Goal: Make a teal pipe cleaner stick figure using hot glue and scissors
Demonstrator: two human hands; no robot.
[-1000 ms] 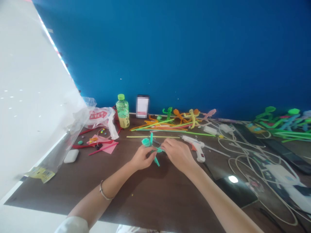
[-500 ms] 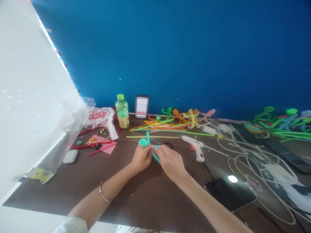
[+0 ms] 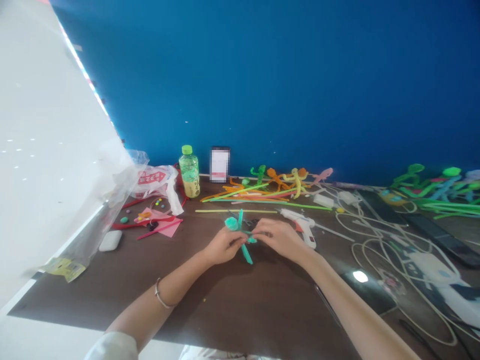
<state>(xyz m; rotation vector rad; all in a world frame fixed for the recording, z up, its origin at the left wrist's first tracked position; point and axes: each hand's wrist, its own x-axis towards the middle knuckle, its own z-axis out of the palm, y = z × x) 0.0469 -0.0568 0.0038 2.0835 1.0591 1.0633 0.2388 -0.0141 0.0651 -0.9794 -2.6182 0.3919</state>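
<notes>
A teal pipe-cleaner figure with a round looped head is held just above the dark wooden table, near its middle. My left hand pinches the figure's body from the left. My right hand pinches it from the right, fingers closed on one of its teal limbs. A teal end sticks out below both hands. A thin bracelet sits on my left wrist.
A white glue gun lies right of my hands. Loose pipe cleaners and finished figures line the back edge, beside a green bottle and plastic bags. White cables, dark phones and an earbud case lie around.
Both hands have shifted a little to the right with the teal figure. Its looped head now sits further right and the lower end points down more.
</notes>
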